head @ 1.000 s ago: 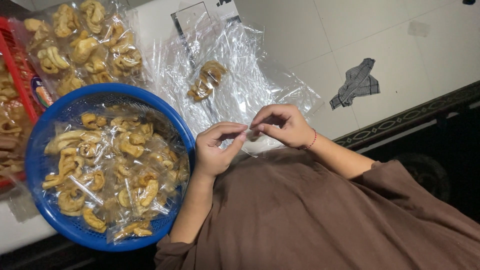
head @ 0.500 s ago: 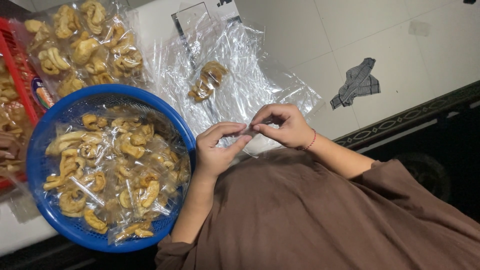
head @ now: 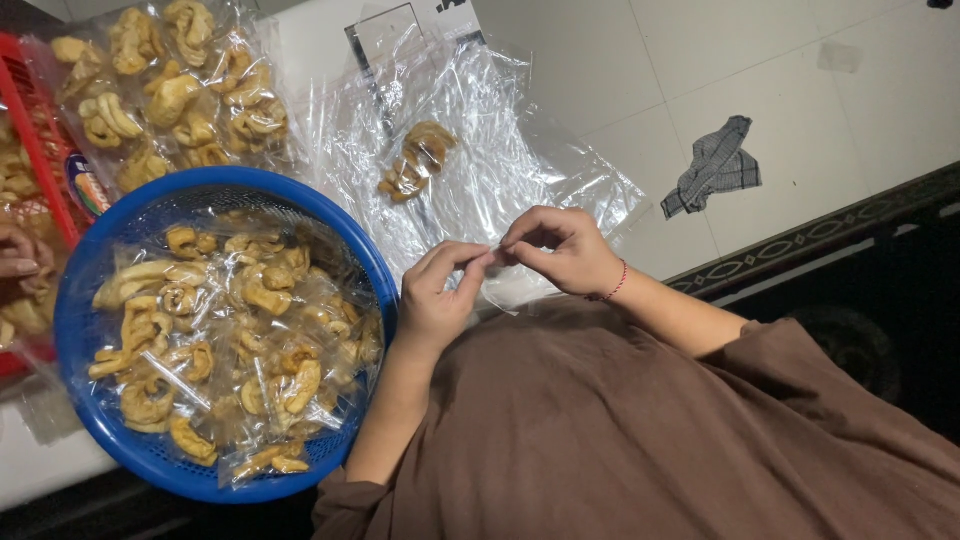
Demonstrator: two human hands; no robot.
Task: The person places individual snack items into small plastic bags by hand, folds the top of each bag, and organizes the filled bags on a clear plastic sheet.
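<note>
My left hand (head: 435,295) and my right hand (head: 560,250) meet fingertip to fingertip over my brown-clothed lap. Both pinch the edge of a small clear plastic bag (head: 495,258). A red thread circles my right wrist. Just left of my left hand stands a round blue basket (head: 75,330) filled with several small sealed bags of golden fried snacks. Behind my hands lies a pile of empty clear bags (head: 480,150), with one snack-filled bag (head: 415,160) on top of it.
More bagged snacks (head: 170,90) lie at the top left beside a red crate (head: 40,150). Another person's hand (head: 18,255) shows at the left edge. A checked cloth (head: 715,175) lies on the white tiled floor. A dark patterned mat (head: 820,240) borders the right.
My fingertips have closed more tightly together on the clear bag's edge. The basket and the piles have not moved.
</note>
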